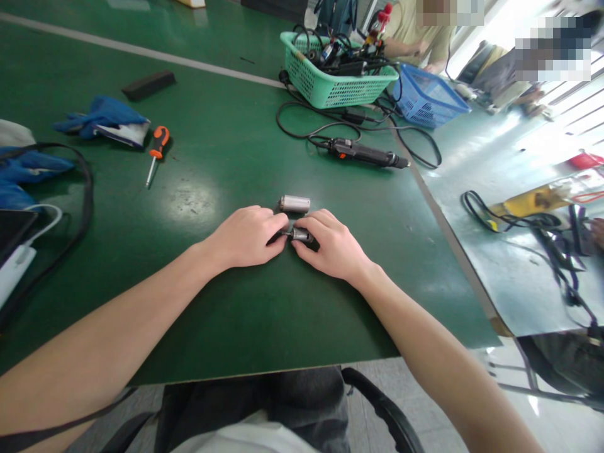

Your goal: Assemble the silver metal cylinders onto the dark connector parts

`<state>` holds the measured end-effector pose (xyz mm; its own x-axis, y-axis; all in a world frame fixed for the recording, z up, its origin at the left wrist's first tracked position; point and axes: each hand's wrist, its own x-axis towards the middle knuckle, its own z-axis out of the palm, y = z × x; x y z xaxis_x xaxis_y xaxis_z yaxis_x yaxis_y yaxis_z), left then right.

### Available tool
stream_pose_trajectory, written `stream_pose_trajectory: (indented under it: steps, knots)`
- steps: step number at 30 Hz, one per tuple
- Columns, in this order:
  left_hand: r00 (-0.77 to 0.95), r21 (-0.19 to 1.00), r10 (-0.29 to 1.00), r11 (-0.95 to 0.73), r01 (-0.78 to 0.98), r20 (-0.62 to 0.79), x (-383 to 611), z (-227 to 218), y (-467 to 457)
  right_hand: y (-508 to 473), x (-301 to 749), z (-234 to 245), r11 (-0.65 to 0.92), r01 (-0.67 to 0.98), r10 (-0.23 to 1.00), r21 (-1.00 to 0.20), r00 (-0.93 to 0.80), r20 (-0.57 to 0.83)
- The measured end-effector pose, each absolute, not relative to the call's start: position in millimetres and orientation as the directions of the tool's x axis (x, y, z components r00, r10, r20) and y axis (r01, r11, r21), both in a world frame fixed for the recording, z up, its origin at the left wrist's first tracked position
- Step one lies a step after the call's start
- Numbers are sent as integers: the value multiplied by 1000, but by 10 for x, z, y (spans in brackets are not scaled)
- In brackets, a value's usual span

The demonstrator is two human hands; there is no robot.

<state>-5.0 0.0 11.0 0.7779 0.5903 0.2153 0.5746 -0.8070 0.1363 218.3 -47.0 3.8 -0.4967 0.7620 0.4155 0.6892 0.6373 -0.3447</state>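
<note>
Short silvery metal cylinder [301, 234] is gripped by the right hand [328, 242], facing a slim dark piece [277, 237] pinched in the left hand [252, 236]; beyond both, a larger silver metal cylinder [295, 204] could be set rolling by a nudge.

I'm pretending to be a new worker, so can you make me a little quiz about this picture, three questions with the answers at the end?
1. True or false: the screwdriver with the orange-and-black handle and silver metal shaft lies to the right of the person's bare left hand.

2. What is heaped in the light-green plastic basket with slotted walls?
A. White cups
B. Black cables and parts
C. Orange fruit

3. Which hand has its thumb and fingers around the small, round, grey metal part: the left hand or the bare right hand?

Key:
1. False; it lies to the left.
2. B.
3. The right hand.
</note>
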Motion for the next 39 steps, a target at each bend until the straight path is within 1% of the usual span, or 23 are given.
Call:
stream_pose_trajectory:
  steps: [11,23,30,39]
  knots:
    - [778,166,590,-807,567,215,-54,100,2,-465,2193,29,628,694,771,-353,-491,406]
    - [783,143,574,-819,556,240,-51,90,2,-463,2195,33,626,696,771,-352,-484,414]
    - [775,160,579,-815,557,254,-52,89,0,-463,2195,41,626,697,771,-350,-486,411]
    - [763,139,597,-801,582,246,-49,81,2,-467,2193,50,626,697,771,-351,-485,412]
